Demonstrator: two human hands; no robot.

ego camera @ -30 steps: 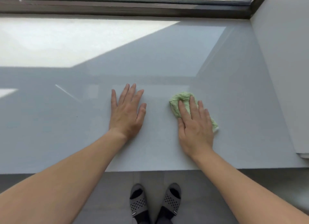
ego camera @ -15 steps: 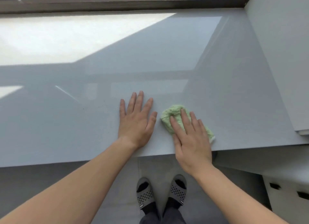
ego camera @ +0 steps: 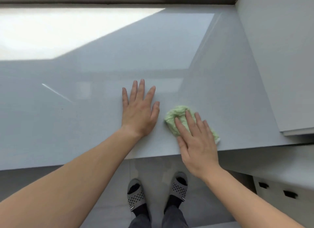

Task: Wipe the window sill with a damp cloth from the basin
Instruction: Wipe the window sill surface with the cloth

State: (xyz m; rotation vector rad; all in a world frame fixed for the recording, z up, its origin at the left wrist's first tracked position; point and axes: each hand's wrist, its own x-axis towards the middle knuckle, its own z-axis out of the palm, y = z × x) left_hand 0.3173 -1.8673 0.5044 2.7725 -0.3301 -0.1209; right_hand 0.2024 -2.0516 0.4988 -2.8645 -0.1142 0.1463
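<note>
Green cloth (ego camera: pixel 176 116) bunched on window sill (ego camera: pixel 102 74), near sill's front edge, under right hand (ego camera: pixel 198 142); grip flat, fingers straight, pressing. Left hand (ego camera: pixel 139 113) flat on sill beside cloth, holding nothing. Most of sill lies beyond cloth; next stroke probably pushes away from front edge.

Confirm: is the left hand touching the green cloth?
No, the left hand lies flat on the bare window sill, apart from the green cloth, which only the right hand presses.
</note>
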